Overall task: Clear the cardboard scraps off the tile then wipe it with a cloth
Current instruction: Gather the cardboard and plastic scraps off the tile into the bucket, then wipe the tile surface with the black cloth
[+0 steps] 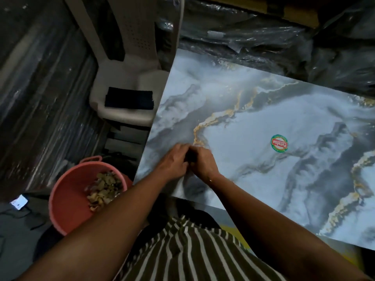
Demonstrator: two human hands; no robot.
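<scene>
Marbled tile (pixel 263 122) lies flat in front of the person, grey and white with gold veins and a round green-and-red sticker (pixel 279 143) near its middle; no cardboard scraps show on its bare surface. Both hands meet near the tile's near-left edge: the left hand (pixel 173 163) and the right hand (pixel 203 162) are curled toward each other, fingertips touching around something small and dark between them (what it is I cannot tell, perhaps a last scrap). Left of the tile, on the floor, a pink bucket (pixel 67 203) holds a heap of brownish cardboard scraps (pixel 104 189). Beyond it, a folded dark cloth (pixel 128 100) rests on the seat of a pale plastic chair (pixel 129 57), untouched.

Clearing looks nearly finished, judging by the full bucket and bare tile. The next move likely calls for dropping whatever the fingers have gathered into the bucket, then reaching to the chair for the cloth.
</scene>
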